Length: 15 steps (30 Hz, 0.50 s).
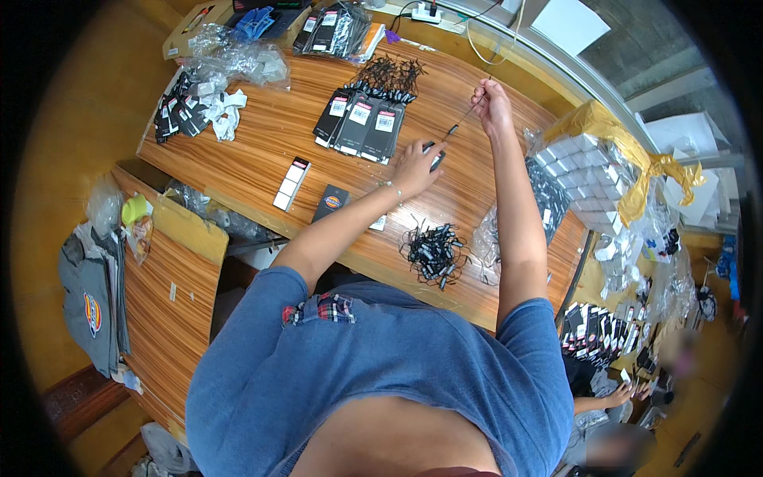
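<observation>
My left hand (415, 171) is palm down over the table, its fingers closed on a small dark piece (434, 157) with a pale edge. From there a thin black cord with a small black toggle (453, 129) runs up to my right hand (493, 106). My right hand is raised, fingers pinched on the far end of the cord, which looks taut. Black hang tags (359, 126) with white stickers lie in overlapping rows beyond my left hand, their black strings (391, 75) bunched at the top. A pile of loose black strings with toggles (434, 250) sits nearer my body.
A white label strip (292, 184) and a black card (331, 200) lie left of my left arm. Clear bags (246, 65), dark tags (184, 111) and white pieces (228, 113) fill the far left. A plastic-wrapped stack of white boxes (584, 171) stands right; another person's hand (624, 395) shows lower right.
</observation>
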### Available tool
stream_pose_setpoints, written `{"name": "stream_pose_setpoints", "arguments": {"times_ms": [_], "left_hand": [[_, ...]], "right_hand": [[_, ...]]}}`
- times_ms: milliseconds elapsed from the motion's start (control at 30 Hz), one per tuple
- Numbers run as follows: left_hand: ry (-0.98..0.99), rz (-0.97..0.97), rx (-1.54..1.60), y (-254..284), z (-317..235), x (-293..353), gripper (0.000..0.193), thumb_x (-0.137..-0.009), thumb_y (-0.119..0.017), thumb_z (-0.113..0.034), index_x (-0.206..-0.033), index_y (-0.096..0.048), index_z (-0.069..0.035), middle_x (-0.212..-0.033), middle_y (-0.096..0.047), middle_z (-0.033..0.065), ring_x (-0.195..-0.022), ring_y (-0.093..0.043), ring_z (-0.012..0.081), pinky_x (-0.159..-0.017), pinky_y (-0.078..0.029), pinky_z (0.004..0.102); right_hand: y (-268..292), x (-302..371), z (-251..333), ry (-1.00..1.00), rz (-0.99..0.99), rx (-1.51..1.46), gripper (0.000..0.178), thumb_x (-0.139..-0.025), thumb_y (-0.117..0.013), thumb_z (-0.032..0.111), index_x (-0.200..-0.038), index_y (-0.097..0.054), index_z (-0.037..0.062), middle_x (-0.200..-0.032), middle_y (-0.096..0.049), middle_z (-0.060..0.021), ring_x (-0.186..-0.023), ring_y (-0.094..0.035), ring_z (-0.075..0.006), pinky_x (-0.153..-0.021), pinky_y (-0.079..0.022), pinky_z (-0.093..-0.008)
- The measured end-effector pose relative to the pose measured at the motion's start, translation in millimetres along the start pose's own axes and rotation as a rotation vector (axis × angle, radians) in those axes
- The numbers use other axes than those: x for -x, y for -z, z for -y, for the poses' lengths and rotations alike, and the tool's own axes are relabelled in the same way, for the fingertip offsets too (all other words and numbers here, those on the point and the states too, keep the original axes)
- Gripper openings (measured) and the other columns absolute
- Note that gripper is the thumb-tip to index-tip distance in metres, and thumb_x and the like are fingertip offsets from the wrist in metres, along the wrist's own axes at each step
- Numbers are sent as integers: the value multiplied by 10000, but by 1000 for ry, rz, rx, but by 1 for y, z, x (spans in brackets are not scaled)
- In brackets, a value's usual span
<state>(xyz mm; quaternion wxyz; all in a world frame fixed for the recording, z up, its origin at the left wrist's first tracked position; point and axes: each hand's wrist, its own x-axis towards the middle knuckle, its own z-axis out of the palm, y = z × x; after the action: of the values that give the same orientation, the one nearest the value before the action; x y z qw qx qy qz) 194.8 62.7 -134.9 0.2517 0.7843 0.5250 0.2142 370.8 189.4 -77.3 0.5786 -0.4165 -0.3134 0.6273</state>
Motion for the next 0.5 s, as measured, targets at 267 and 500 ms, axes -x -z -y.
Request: {"name": "stream_pose_setpoints", "arguments": {"times_ms": [267,500], "left_hand": [[-105,55,-260,-1,3,27,470,-760,-601,-213,-1216,-495,-177,-1288,-334,181,-1163,-327,336,-935,-290,466],[-84,57,-259,3,-3,48,470,-759,-592,-229,-1212,-501,-143,-1250,-360,188,-1123,-349,320,-885,-314,431]], "right_hand": [[14,-53,-31,-138,-104,300,139,-886,-454,168,-880,-571,94,-693,-550,3,-582,-513,-93,-521,-430,-237],[39,-90,-41,-98,-84,525,133,-846,-504,172,-843,-628,121,-668,-478,61,-593,-419,-59,-492,-351,-235]]}}
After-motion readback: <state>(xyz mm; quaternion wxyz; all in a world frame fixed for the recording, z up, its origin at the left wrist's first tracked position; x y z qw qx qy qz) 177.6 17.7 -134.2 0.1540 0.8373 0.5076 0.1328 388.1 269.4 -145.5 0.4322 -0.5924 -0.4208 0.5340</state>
